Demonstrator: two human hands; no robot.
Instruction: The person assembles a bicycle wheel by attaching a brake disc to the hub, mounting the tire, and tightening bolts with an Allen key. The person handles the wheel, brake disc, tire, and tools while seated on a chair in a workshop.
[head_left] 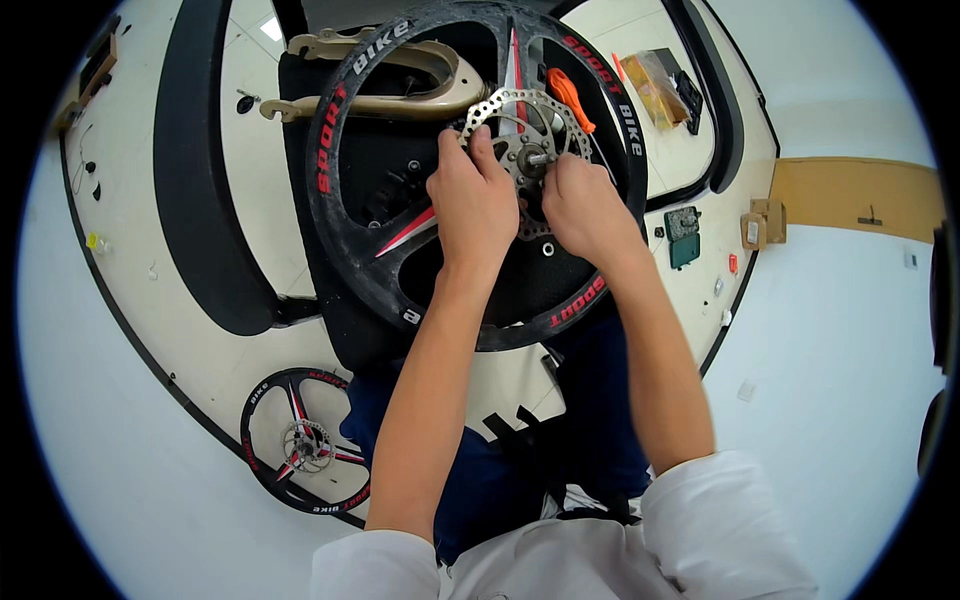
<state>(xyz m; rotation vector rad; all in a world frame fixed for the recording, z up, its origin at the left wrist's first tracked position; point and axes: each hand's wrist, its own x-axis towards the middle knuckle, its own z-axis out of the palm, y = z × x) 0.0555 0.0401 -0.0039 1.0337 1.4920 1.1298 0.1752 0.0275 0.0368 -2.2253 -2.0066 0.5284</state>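
A black three-spoke bicycle wheel [345, 235] with red and white lettering lies flat on a black seat in front of me. On its hub sits a metal brake disc [515, 98] full of holes, and a short axle [538, 158] sticks up from the centre. My left hand [472, 205] is closed on the disc's left edge, thumb and fingers pinching it. Beside the axle, my right hand [592, 208] is bent closed; whatever its fingertips hold is hidden. Below the disc, a small silver nut [548, 244] rests between the hands.
A beige fork [460, 85] and an orange-handled tool [565, 95] lie by the wheel's far side. Black armrests [190, 180] flank the seat. Another wheel [254, 428] is on the floor at lower left; to the right are a green case [684, 250] and cardboard boxes [753, 232].
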